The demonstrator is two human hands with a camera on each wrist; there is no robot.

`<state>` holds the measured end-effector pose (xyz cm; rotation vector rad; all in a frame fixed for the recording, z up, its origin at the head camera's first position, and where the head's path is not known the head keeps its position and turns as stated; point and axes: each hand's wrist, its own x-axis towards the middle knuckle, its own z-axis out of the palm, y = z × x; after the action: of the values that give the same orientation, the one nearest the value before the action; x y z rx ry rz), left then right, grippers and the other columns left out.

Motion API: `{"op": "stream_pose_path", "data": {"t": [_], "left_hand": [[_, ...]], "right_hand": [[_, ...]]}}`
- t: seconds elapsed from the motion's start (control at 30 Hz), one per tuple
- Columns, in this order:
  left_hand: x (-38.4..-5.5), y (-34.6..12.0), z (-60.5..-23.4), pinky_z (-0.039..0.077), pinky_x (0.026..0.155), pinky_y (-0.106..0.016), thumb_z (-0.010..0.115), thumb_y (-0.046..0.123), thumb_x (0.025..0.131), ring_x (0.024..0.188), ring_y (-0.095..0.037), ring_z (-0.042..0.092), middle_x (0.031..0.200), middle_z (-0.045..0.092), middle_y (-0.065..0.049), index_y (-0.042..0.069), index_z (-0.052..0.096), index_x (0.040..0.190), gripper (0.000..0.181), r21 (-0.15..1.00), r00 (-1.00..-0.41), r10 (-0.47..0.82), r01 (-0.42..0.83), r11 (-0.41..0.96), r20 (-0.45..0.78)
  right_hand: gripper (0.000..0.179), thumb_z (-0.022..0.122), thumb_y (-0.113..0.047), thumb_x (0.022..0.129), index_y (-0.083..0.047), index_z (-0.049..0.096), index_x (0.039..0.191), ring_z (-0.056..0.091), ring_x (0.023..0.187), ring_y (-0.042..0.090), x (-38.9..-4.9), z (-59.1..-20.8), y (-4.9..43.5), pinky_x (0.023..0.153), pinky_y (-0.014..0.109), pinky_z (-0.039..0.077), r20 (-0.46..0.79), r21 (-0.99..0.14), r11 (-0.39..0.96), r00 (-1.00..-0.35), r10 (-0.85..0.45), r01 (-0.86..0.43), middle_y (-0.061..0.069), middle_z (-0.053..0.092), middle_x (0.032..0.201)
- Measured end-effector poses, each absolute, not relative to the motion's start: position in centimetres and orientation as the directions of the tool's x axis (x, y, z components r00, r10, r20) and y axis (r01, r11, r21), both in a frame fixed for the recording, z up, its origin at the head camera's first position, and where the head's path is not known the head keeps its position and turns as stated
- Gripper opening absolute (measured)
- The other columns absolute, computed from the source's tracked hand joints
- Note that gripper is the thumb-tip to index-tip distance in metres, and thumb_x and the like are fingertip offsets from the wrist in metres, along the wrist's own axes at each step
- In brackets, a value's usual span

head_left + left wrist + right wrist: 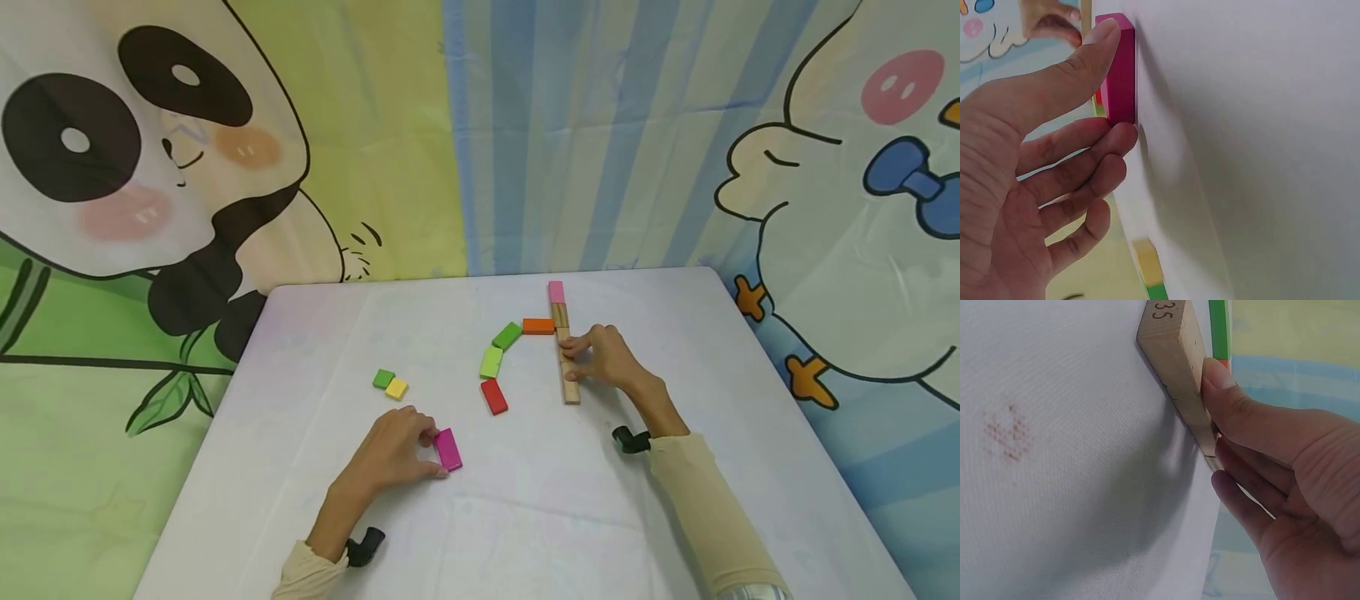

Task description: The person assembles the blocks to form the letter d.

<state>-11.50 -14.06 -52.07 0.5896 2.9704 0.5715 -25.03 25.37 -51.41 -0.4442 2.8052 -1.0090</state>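
Observation:
In the head view my left hand (393, 450) pinches a magenta block (449, 450) lying on the table, thumb at one end and fingertips at the other. The left wrist view shows the thumb on that magenta block (1121, 75) and the lower fingers loosely bent. My right hand (607, 358) has thumb and fingertips on a long plain wooden block (567, 367). In the right wrist view this wooden block (1179, 350) bears a printed "35" on one end. Its far end is partly hidden by the fingers.
An orange block (537, 327), a green block (507, 336), a lime block (491, 362) and a red block (494, 397) curve leftward from the wooden row. A pink block (556, 292) tops that row. Small green (383, 378) and yellow (397, 388) blocks lie left on the white table (525, 533).

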Motion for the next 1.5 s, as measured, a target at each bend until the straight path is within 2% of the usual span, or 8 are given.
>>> {"op": "stream_pose_path", "data": {"t": [0.23,0.5,0.7,0.87,0.97,1.07,1.3,1.5], "left_hand": [[-12.0,-10.9,-52.3,0.048,0.079,-0.029,0.101,0.053,0.071,0.079,-0.004,0.049,0.078,0.064,0.011,0.02,0.074,0.091,0.047,0.284,-0.854,0.515,0.514,0.809,0.079],[-12.2,-8.2,-52.7,0.041,0.076,-0.025,0.1,0.057,0.07,0.079,-0.004,0.046,0.075,0.058,0.013,0.02,0.075,0.091,0.05,0.23,-0.807,0.576,0.589,0.774,0.129],[-12.4,-7.4,-52.5,0.043,0.078,-0.027,0.099,0.065,0.068,0.084,-0.007,0.055,0.084,0.072,0.01,0.02,0.08,0.1,0.058,0.18,-0.796,0.583,0.605,0.776,0.161],[-12.9,-7.8,-51.5,0.051,0.086,-0.031,0.103,0.048,0.071,0.096,-0.009,0.061,0.097,0.077,0.01,0.023,0.082,0.113,0.052,0.286,-0.807,0.571,0.588,0.757,0.148],[-13.6,-7.9,-50.9,0.053,0.092,-0.033,0.104,0.029,0.074,0.106,-0.009,0.061,0.107,0.076,0.009,0.024,0.083,0.118,0.049,0.339,-0.777,0.613,0.62,0.708,0.14],[-14.3,-7.7,-50.6,0.054,0.095,-0.033,0.102,0.018,0.077,0.112,-0.011,0.059,0.113,0.074,0.007,0.024,0.083,0.122,0.05,0.336,-0.739,0.662,0.658,0.673,0.122],[-15.4,-7.3,-51.0,0.05,0.094,-0.032,0.095,0.015,0.085,0.11,-0.01,0.056,0.113,0.072,0.006,0.027,0.083,0.123,0.042,0.287,-0.693,0.719,0.7,0.654,0.053],[-16.0,-7.1,-51.5,0.048,0.09,-0.03,0.099,0.02,0.082,0.105,-0.008,0.055,0.108,0.071,0.007,0.026,0.085,0.113,0.034,0.311,-0.677,0.734,0.711,0.631,0.059]], "right_hand": [[0.047,0.099,-0.007,0.076,-0.002,0.081,0.119,0.065,0.136,0.045,-25.1,-51.3,25.4,0.123,0.066,0.04,-0.016,-0.632,0.737,-0.948,-0.319,-0.238,0.013,0.077,0.132],[0.047,0.099,-0.008,0.077,-0.002,0.081,0.12,0.066,0.136,0.044,-25.2,-51.2,25.3,0.124,0.066,0.039,-0.023,-0.639,0.733,-0.946,-0.322,-0.234,0.012,0.077,0.132],[0.046,0.099,-0.009,0.077,-0.001,0.081,0.119,0.066,0.135,0.045,-25.1,-51.0,25.6,0.125,0.068,0.036,-0.013,-0.636,0.735,-0.949,-0.314,-0.235,0.013,0.078,0.132],[0.046,0.098,-0.008,0.078,0.0,0.081,0.12,0.065,0.136,0.045,-25.0,-51.0,25.8,0.124,0.068,0.037,-0.018,-0.642,0.732,-0.95,-0.313,-0.229,0.014,0.077,0.133],[0.047,0.099,-0.008,0.078,0.0,0.081,0.12,0.065,0.136,0.044,-25.0,-51.1,25.9,0.125,0.067,0.036,-0.021,-0.645,0.732,-0.953,-0.303,-0.218,0.014,0.077,0.132],[0.047,0.099,-0.008,0.077,-0.001,0.081,0.12,0.065,0.137,0.044,-25.0,-51.2,25.9,0.125,0.066,0.037,-0.028,-0.641,0.738,-0.954,-0.298,-0.212,0.013,0.077,0.132],[0.046,0.099,-0.009,0.077,-0.001,0.081,0.118,0.065,0.135,0.044,-25.1,-51.4,25.7,0.127,0.067,0.031,-0.006,-0.617,0.747,-0.948,-0.318,-0.246,0.012,0.078,0.131],[0.047,0.1,-0.009,0.075,-0.002,0.081,0.118,0.067,0.134,0.042,-25.3,-51.4,25.6,0.125,0.064,0.038,-0.008,-0.626,0.741,-0.948,-0.318,-0.244,0.01,0.078,0.13]]}}
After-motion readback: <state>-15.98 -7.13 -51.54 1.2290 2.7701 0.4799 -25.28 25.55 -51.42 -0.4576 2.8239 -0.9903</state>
